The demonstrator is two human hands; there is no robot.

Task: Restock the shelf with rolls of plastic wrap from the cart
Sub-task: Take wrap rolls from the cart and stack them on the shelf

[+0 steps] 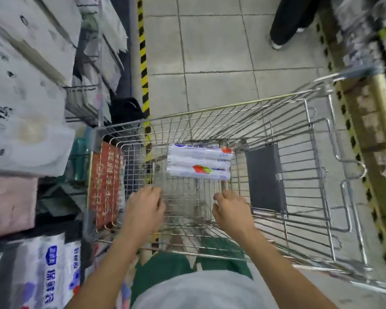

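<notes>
A few white rolls of plastic wrap (200,161) lie side by side on the floor of the wire shopping cart (232,112), towards its far end. My left hand (144,208) and my right hand (231,208) hang inside the cart basket, a short way nearer to me than the rolls. Both have loosely curled fingers and hold nothing. The shelf (27,85) stands to the left of the cart, with white packaged goods stacked on it, blurred.
A red sign (106,186) hangs on the cart's left wall; a dark flap (265,177) sits on its right. Yellow-black tape (143,52) marks the tiled floor. Another person's dark-trousered legs (288,21) stand far right by another shelf (366,52).
</notes>
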